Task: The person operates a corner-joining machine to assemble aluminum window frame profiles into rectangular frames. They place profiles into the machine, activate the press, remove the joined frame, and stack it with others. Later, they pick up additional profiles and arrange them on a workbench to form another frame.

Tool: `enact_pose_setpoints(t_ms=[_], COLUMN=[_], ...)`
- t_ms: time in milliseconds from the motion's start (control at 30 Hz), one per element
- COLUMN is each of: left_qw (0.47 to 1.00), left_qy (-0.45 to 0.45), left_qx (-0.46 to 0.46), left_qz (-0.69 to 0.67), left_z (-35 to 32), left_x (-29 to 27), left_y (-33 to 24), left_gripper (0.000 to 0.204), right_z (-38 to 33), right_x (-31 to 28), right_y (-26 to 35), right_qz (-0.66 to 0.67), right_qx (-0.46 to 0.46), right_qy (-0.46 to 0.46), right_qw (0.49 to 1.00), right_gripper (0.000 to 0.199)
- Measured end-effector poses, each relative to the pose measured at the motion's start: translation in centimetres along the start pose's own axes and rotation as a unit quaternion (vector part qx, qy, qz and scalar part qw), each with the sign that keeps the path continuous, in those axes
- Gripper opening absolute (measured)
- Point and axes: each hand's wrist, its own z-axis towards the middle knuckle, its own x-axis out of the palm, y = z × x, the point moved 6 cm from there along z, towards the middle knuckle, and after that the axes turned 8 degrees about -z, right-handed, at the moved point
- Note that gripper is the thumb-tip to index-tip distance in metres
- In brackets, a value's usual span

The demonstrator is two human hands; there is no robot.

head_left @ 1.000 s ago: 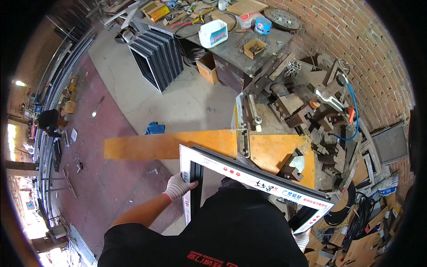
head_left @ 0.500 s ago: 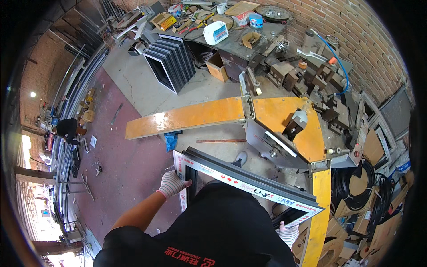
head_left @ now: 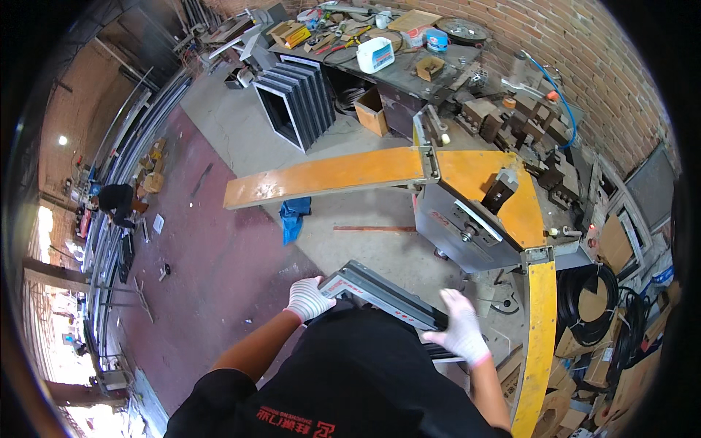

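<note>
A dark grey metal frame [head_left: 391, 292] with whitish printed film along its face is tilted in front of my torso. My left hand [head_left: 309, 298], in a striped white glove, is closed around its left corner. At the frame's right end, my right hand [head_left: 463, 332], gloved alike, has its fingers stretched and its thumb spread apart. The frame's end reaches the gap between thumb and fingers; whether they touch is unclear. My torso hides the frame's lower part.
Ahead stands a machine [head_left: 467, 226] with orange-yellow arms [head_left: 328, 175]. Several dark frames [head_left: 296, 102] stand beside a cluttered workbench [head_left: 409, 77]. A blue bag [head_left: 293, 217] lies on the floor. Coiled black hose [head_left: 584, 306] and cardboard are at right; a person [head_left: 117, 201] crouches far left.
The frame has tipped and turned, showing more of its edge and less of its opening. My right hand has risen from its lower right corner and spread its fingers. My left hand still holds on.
</note>
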Motion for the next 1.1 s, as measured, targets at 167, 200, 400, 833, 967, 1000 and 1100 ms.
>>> enact_pose_setpoints(t_ms=[167,200,400,833,967,1000,1100], left_qw=[0.996,0.995,0.993,0.878,0.835,0.832,0.797], left_qy=[0.052,0.048,-0.018,0.107,0.116,0.105,0.076], left_qx=[-0.003,-0.009,-0.059,-0.416,-0.459,-0.452,-0.476], left_qz=[0.078,0.09,-0.105,-0.211,-0.282,-0.305,-0.365], left_z=[0.5,0.1,-1.9,-33.0,-39.6,-40.4,-40.8], left_x=[1.6,2.2,5.4,21.1,24.8,25.6,28.3], left_y=[3.6,5.0,17.6,48.5,45.1,43.6,38.9], left_gripper=[0.08,0.08,0.08,0.061,0.056,0.055,0.059], right_z=[4.5,4.7,8.4,13.0,12.2,12.1,11.6], right_x=[12.2,14.1,22.6,45.4,48.8,49.4,51.8], right_y=[1.1,1.2,7.3,18.0,18.9,19.2,19.6], right_qz=[0.245,0.222,0.142,-0.043,-0.068,-0.063,0.124], right_qx=[0.08,0.091,0.028,0.02,0.023,0.002,-0.071], right_qy=[0.364,0.412,0.417,0.55,0.569,0.536,0.536], right_qw=[0.895,0.879,0.897,0.833,0.819,0.842,0.832], right_gripper=[0.1,0.099,0.092,0.092,0.09,0.085,0.066])
